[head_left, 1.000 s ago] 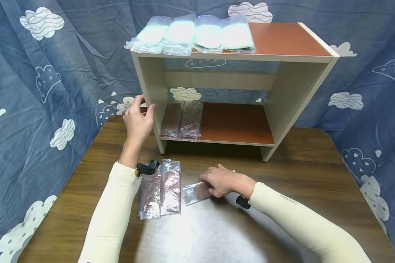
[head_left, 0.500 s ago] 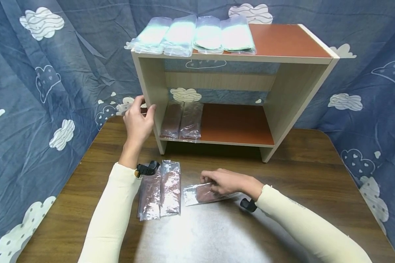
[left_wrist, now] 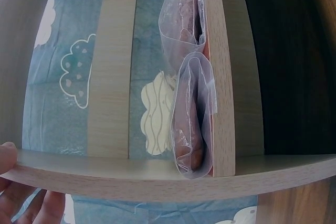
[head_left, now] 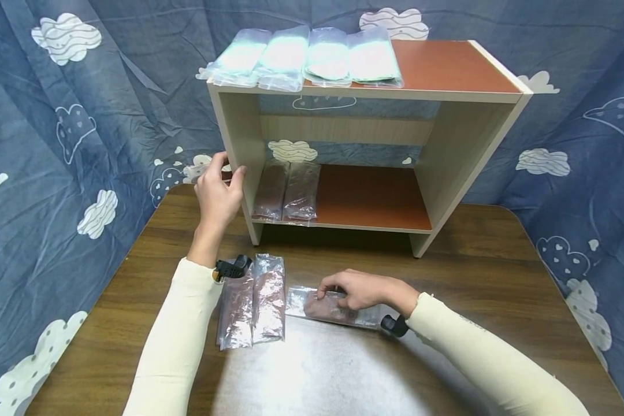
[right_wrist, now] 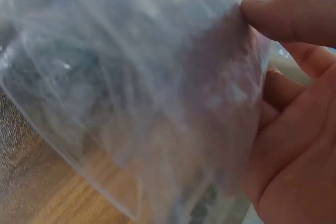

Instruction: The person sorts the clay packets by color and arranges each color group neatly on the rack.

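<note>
My left hand (head_left: 217,188) grips the left side panel (head_left: 239,133) of a small wooden shelf unit, thumb on one face and fingers on the other. In the left wrist view that panel's edge (left_wrist: 131,184) runs between them. My right hand (head_left: 366,289) holds a clear plastic bag (head_left: 312,306) with something reddish-brown inside, low over the table. Seen from the right wrist, the thumb presses the crinkled bag (right_wrist: 157,77), with the other fingers behind it. Two similar bags, a left one (head_left: 237,312) and a right one (head_left: 270,300), lie side by side on the table.
Several clear bags with pale contents (head_left: 281,58) line the left of the unit's top (head_left: 447,66). Two reddish-brown bags (head_left: 301,190) lie at the left of the lower shelf (head_left: 374,196). A patterned blue curtain (head_left: 135,104) hangs behind the wooden table (head_left: 478,260).
My right hand has shifted slightly right, and the bag has turned: its left end was lower and now its right end is. The left hand keeps its place on the panel.
</note>
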A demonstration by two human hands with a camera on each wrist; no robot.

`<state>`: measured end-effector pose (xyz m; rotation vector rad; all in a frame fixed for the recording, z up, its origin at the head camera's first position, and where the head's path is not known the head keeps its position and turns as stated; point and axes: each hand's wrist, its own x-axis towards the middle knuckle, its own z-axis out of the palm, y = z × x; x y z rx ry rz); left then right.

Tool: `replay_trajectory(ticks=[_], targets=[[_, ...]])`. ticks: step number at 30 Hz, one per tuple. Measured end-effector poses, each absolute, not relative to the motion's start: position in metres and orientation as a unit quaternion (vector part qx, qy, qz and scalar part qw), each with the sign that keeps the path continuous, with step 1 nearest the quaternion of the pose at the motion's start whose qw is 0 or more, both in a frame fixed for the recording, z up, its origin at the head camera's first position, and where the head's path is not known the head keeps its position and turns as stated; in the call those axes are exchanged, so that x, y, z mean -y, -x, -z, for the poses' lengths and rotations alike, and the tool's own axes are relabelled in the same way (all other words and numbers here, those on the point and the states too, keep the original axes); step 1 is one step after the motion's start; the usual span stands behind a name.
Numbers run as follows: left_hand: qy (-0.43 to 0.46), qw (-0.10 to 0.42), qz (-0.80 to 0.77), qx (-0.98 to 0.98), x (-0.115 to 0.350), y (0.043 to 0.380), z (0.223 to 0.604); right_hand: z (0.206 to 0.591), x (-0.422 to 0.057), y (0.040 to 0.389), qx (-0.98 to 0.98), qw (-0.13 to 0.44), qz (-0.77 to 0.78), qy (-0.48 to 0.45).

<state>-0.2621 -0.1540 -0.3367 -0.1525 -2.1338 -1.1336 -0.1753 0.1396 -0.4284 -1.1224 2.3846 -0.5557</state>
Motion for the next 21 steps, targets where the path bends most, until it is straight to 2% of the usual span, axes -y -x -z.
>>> replay_trajectory(ticks=[11,21], targets=[[0.061,0.355,0.438,0.823,0.155,0.261,0.336,0.428,-0.138,0.173,-0.868,0.217,0.192,0.404],[0.062,0.351,0.436,0.826,0.155,0.262,0.336,0.408,-0.146,0.162,-0.857,0.168,0.221,0.433]])
